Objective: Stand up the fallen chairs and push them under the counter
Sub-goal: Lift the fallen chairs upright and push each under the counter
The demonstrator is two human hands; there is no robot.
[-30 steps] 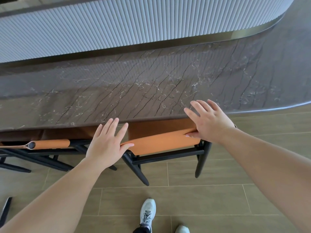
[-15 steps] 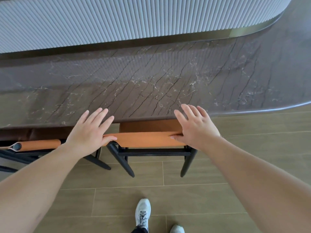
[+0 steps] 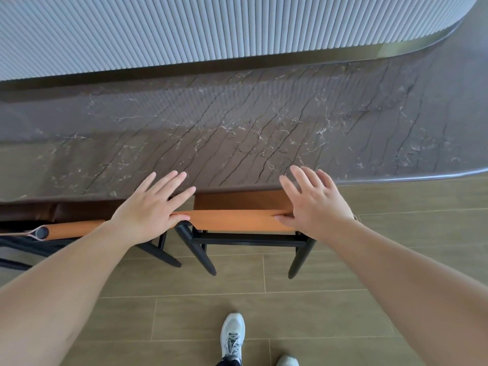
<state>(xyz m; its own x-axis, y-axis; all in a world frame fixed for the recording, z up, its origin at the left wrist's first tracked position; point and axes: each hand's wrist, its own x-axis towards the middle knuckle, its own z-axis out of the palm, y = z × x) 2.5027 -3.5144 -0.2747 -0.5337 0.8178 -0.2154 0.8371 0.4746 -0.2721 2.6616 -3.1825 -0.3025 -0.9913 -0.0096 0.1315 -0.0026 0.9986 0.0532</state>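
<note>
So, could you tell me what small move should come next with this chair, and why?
Probably one more short push forward. Both hands, left hand and right hand, rest open against the chair backrest, and its back legs and part of the seat remain outside the counter edge.

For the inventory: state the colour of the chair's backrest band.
Orange backrest band, on black legs; the head view shows it.

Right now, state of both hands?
Left hand: open, fingers straight, thumb touching the chair backrest.
Right hand: open, fingers straight, thumb pressing the same backrest.
</note>
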